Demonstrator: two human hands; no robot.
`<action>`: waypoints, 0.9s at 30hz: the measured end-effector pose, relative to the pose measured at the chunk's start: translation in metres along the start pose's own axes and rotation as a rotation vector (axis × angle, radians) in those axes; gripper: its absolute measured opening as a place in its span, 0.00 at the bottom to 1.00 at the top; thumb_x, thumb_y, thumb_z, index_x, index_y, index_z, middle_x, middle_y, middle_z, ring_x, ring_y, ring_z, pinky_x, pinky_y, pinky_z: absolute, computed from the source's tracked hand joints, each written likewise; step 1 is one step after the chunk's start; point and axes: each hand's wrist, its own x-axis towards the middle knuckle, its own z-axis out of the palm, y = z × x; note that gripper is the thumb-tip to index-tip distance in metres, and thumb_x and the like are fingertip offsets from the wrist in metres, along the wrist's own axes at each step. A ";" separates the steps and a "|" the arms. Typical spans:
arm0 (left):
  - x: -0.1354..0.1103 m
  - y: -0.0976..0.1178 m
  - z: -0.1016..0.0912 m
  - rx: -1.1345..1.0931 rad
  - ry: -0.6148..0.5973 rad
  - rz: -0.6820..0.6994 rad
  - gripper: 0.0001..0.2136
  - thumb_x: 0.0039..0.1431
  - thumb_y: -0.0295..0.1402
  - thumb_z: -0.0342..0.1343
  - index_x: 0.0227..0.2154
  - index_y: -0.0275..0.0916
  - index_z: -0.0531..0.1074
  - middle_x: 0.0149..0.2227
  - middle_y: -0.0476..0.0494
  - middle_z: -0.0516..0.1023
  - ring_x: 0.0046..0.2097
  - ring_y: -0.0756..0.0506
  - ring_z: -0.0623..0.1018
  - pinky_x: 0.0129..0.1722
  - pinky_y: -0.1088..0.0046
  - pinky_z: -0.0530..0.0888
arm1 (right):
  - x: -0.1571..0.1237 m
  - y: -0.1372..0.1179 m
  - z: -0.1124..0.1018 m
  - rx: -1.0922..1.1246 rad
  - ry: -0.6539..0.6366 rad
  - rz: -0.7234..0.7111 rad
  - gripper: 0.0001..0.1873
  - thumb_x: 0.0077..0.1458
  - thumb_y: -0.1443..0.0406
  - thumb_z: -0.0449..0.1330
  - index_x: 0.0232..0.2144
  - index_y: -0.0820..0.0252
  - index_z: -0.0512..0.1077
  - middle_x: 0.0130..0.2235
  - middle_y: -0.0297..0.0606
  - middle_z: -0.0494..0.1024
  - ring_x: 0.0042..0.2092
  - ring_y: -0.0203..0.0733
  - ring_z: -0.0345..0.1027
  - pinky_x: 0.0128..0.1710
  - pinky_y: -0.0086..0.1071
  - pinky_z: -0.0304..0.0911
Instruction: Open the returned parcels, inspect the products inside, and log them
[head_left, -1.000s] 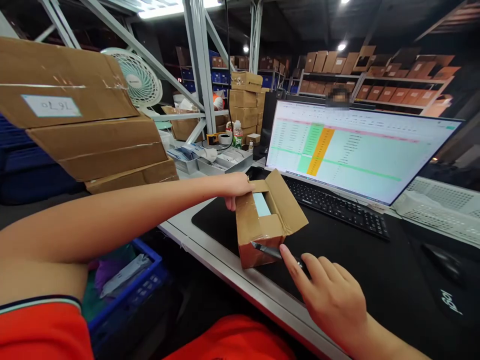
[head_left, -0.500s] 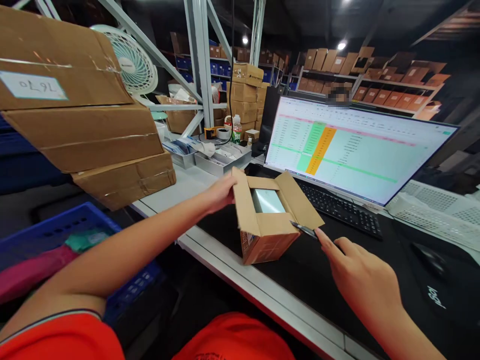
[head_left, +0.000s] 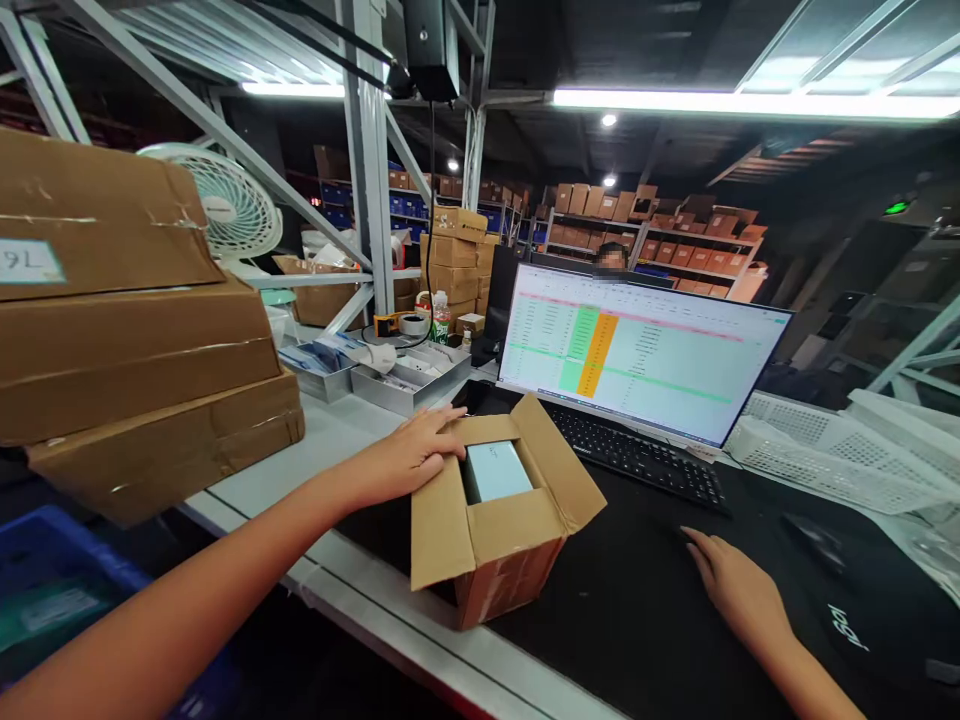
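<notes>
A small cardboard box stands on the black desk mat with its top flaps folded outward. Inside it sits a pale blue-white box. My left hand grips the far left corner of the cardboard box, fingers over the flap and its edge. To the right, my right hand lies low over the mat, apart from the box, fingers stretched out. I can make out no utility knife in it; the area under its fingertips is dark.
Behind the box are a keyboard and a monitor. A mouse lies at right, near white plastic baskets. Large cartons are stacked at left, with metal trays beyond. A person's head shows behind the monitor.
My right hand has moved away from the box down to the mat, and the utility knife it held no longer shows. My left hand has shifted onto the flap. The view has tilted up.
</notes>
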 end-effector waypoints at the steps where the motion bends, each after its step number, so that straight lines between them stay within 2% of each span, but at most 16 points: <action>1: 0.002 0.004 -0.002 0.022 -0.010 -0.006 0.16 0.62 0.27 0.47 0.44 0.46 0.79 0.67 0.41 0.62 0.68 0.35 0.61 0.65 0.46 0.61 | 0.003 0.002 0.003 -0.026 -0.001 -0.050 0.19 0.65 0.62 0.48 0.48 0.59 0.77 0.37 0.44 0.80 0.39 0.52 0.77 0.34 0.42 0.72; 3: 0.004 0.008 -0.003 0.042 0.019 0.007 0.17 0.63 0.31 0.47 0.49 0.47 0.76 0.65 0.40 0.66 0.66 0.36 0.65 0.64 0.48 0.64 | 0.013 -0.004 -0.004 -0.051 0.030 -0.116 0.18 0.62 0.65 0.51 0.47 0.61 0.77 0.38 0.47 0.79 0.40 0.53 0.76 0.37 0.45 0.73; 5: 0.007 0.007 -0.002 0.015 0.047 0.025 0.21 0.63 0.33 0.48 0.59 0.47 0.70 0.63 0.39 0.68 0.63 0.38 0.69 0.62 0.54 0.67 | 0.025 -0.028 -0.030 0.013 0.109 -0.162 0.17 0.62 0.66 0.52 0.48 0.61 0.76 0.45 0.49 0.78 0.44 0.53 0.75 0.42 0.47 0.73; 7: 0.011 0.001 0.000 -0.042 0.083 -0.018 0.25 0.65 0.35 0.48 0.64 0.46 0.63 0.61 0.39 0.71 0.59 0.40 0.73 0.59 0.58 0.70 | 0.034 -0.069 -0.071 0.169 0.197 -0.240 0.17 0.65 0.64 0.53 0.53 0.58 0.72 0.51 0.48 0.75 0.51 0.50 0.73 0.49 0.47 0.72; 10: 0.022 -0.009 0.003 -0.148 0.181 -0.195 0.25 0.66 0.44 0.46 0.63 0.43 0.65 0.55 0.40 0.77 0.48 0.41 0.78 0.51 0.62 0.74 | 0.041 -0.147 -0.127 0.343 0.281 -0.473 0.17 0.67 0.65 0.51 0.57 0.53 0.68 0.52 0.45 0.75 0.52 0.45 0.71 0.51 0.42 0.71; 11: 0.026 -0.012 0.005 -0.191 0.215 -0.255 0.25 0.65 0.46 0.46 0.61 0.42 0.67 0.51 0.40 0.79 0.44 0.42 0.79 0.47 0.63 0.75 | 0.043 -0.173 -0.139 0.363 0.261 -0.611 0.17 0.68 0.67 0.50 0.56 0.54 0.69 0.51 0.45 0.76 0.52 0.45 0.71 0.52 0.42 0.70; 12: 0.030 -0.014 0.008 -0.249 0.243 -0.311 0.26 0.64 0.48 0.48 0.60 0.41 0.69 0.47 0.41 0.80 0.40 0.42 0.79 0.44 0.64 0.75 | 0.046 -0.196 -0.146 0.364 0.185 -0.728 0.17 0.68 0.67 0.50 0.56 0.55 0.69 0.50 0.44 0.77 0.52 0.44 0.71 0.54 0.43 0.68; 13: 0.034 -0.017 0.011 -0.312 0.265 -0.365 0.27 0.62 0.49 0.50 0.58 0.40 0.71 0.44 0.42 0.81 0.38 0.43 0.78 0.42 0.65 0.74 | 0.050 -0.216 -0.148 0.343 0.094 -0.780 0.16 0.68 0.66 0.50 0.55 0.56 0.70 0.49 0.44 0.78 0.51 0.45 0.72 0.54 0.43 0.68; 14: 0.037 -0.019 0.015 -0.373 0.281 -0.415 0.28 0.59 0.49 0.51 0.57 0.38 0.72 0.42 0.42 0.81 0.38 0.42 0.78 0.41 0.65 0.74 | 0.055 -0.232 -0.146 0.306 0.002 -0.791 0.16 0.68 0.65 0.51 0.54 0.59 0.70 0.48 0.45 0.78 0.50 0.46 0.72 0.53 0.44 0.68; 16: 0.039 -0.023 0.023 -0.468 0.289 -0.492 0.29 0.56 0.47 0.53 0.56 0.34 0.73 0.44 0.38 0.82 0.40 0.40 0.79 0.40 0.66 0.75 | 0.066 -0.251 -0.135 0.219 -0.126 -0.715 0.15 0.68 0.61 0.53 0.50 0.63 0.73 0.45 0.46 0.79 0.48 0.49 0.72 0.52 0.47 0.67; 18: 0.035 -0.026 0.029 -0.503 0.268 -0.547 0.28 0.56 0.46 0.52 0.53 0.32 0.76 0.46 0.36 0.83 0.43 0.39 0.80 0.41 0.66 0.75 | 0.076 -0.255 -0.125 0.209 -0.129 -0.655 0.14 0.68 0.61 0.52 0.42 0.63 0.75 0.40 0.44 0.78 0.45 0.49 0.71 0.55 0.50 0.63; 20: 0.029 -0.027 0.034 -0.509 0.240 -0.573 0.25 0.58 0.45 0.49 0.48 0.33 0.79 0.47 0.38 0.83 0.44 0.38 0.81 0.42 0.66 0.75 | 0.079 -0.246 -0.121 0.338 -0.009 -0.633 0.14 0.69 0.63 0.50 0.36 0.61 0.73 0.36 0.40 0.76 0.42 0.45 0.69 0.55 0.48 0.61; 22: 0.022 -0.026 0.035 -0.496 0.222 -0.592 0.23 0.59 0.46 0.49 0.45 0.37 0.82 0.48 0.41 0.83 0.47 0.37 0.81 0.44 0.66 0.74 | 0.074 -0.229 -0.124 0.533 0.124 -0.587 0.14 0.68 0.64 0.49 0.32 0.59 0.70 0.33 0.38 0.73 0.39 0.41 0.66 0.47 0.41 0.63; 23: 0.019 -0.025 0.034 -0.481 0.218 -0.603 0.22 0.59 0.47 0.50 0.45 0.39 0.82 0.49 0.41 0.83 0.48 0.36 0.80 0.45 0.65 0.74 | 0.069 -0.220 -0.127 0.615 0.138 -0.571 0.14 0.68 0.64 0.51 0.30 0.59 0.69 0.32 0.36 0.72 0.37 0.40 0.65 0.41 0.37 0.62; 24: 0.018 -0.023 0.033 -0.464 0.216 -0.614 0.22 0.58 0.48 0.51 0.45 0.41 0.82 0.50 0.41 0.82 0.50 0.35 0.79 0.46 0.65 0.73 | 0.063 -0.211 -0.128 0.668 0.096 -0.573 0.14 0.67 0.64 0.52 0.27 0.58 0.67 0.29 0.35 0.70 0.35 0.38 0.63 0.37 0.34 0.60; 27: 0.018 -0.023 0.031 -0.431 0.198 -0.642 0.21 0.56 0.48 0.55 0.47 0.45 0.82 0.51 0.40 0.82 0.50 0.33 0.79 0.45 0.63 0.72 | 0.045 -0.193 -0.128 0.619 -0.197 -0.659 0.17 0.64 0.64 0.58 0.22 0.58 0.65 0.25 0.31 0.68 0.32 0.36 0.61 0.34 0.32 0.57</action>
